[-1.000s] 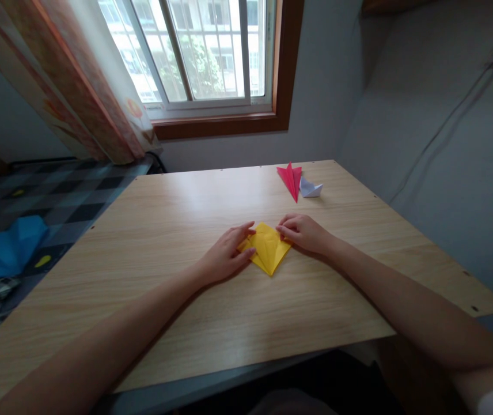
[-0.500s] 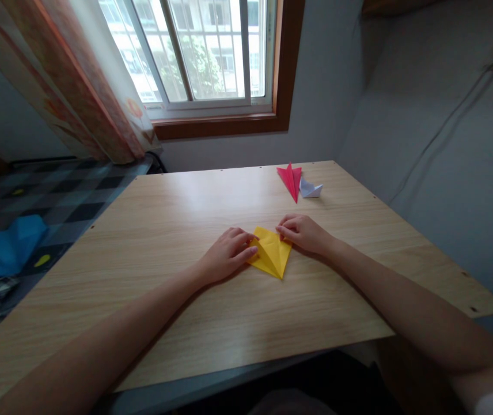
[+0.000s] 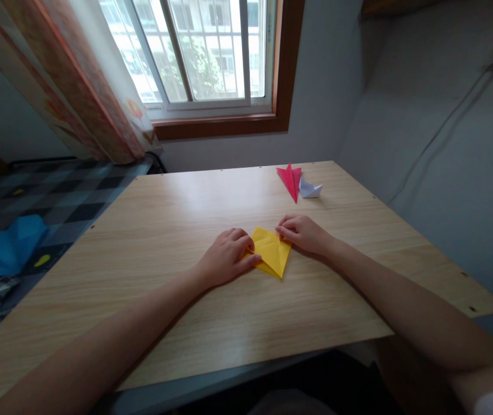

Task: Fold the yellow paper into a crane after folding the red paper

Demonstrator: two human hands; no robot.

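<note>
Left hand (image 3: pixel 228 255) has slid down over the yellow paper (image 3: pixel 272 252), thumb flattening its left flap; right hand (image 3: pixel 302 233) pinches its upper right corner against the surface (image 3: pixel 177 213), crease nearly set.

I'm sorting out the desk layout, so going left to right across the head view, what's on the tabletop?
Left hand → yellow folded paper → right hand; at the far edge of the table, red folded paper → white folded paper.
</note>
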